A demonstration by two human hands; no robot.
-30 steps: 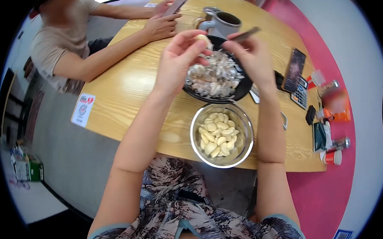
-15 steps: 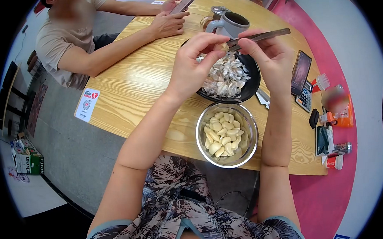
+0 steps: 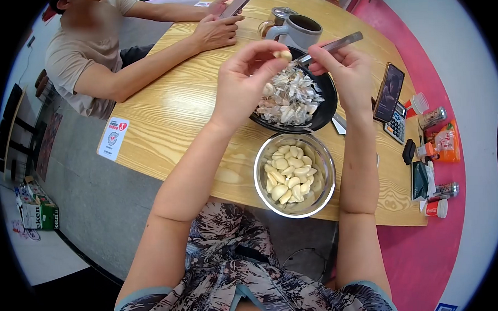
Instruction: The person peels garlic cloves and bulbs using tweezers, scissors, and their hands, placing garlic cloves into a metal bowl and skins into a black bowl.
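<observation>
My left hand (image 3: 246,81) pinches a pale garlic clove (image 3: 284,55) between thumb and fingertips, above a black bowl (image 3: 329,95) heaped with papery garlic skins (image 3: 293,96). In my right hand (image 3: 342,67) is a slim metal tool (image 3: 341,43), perhaps tweezers or a small knife, its tip close to the clove. Nearer to me, a shiny steel bowl (image 3: 329,177) holds several peeled cloves (image 3: 288,173). Both hands are closed over the black bowl.
Another person (image 3: 92,62) sits at the left, holding a phone (image 3: 237,4). Behind the black bowl stand a grey mug (image 3: 303,30) and a glass jar (image 3: 281,14). At right are a propped phone (image 3: 389,93), calculator (image 3: 395,127), red-and-white cup (image 3: 436,208) and orange packet (image 3: 447,142).
Both hands shifted right, then slightly back left. The metal tool turned, and more of the pale clove now shows in my left fingertips.
</observation>
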